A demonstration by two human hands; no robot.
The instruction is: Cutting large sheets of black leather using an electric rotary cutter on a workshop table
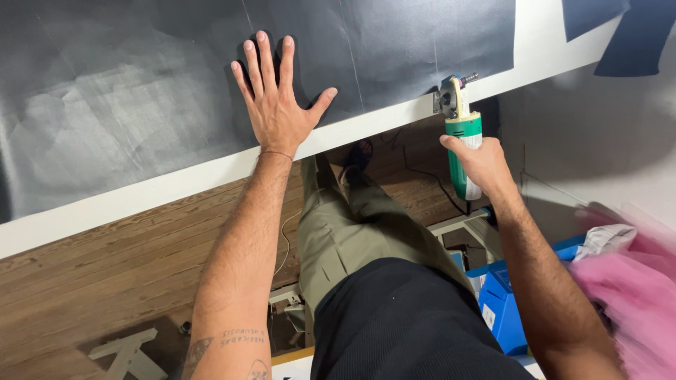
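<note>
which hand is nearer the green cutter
Right. The right hand grips the green cutter at the table edge. The left hand lies flat on the dark fabric, well off to the cutter's left.

Your left hand (276, 105) lay flat, palm down, fingers spread and thumb splayed, arm stretched straight forward. Your right hand (480, 160) was curled tight in a grip, wrist bent slightly, forearm reaching forward.

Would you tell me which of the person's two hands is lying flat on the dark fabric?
The left hand, spread open with its palm pressed on the dark fabric; the right hand instead grips the green cutting tool at the table's edge.
</note>
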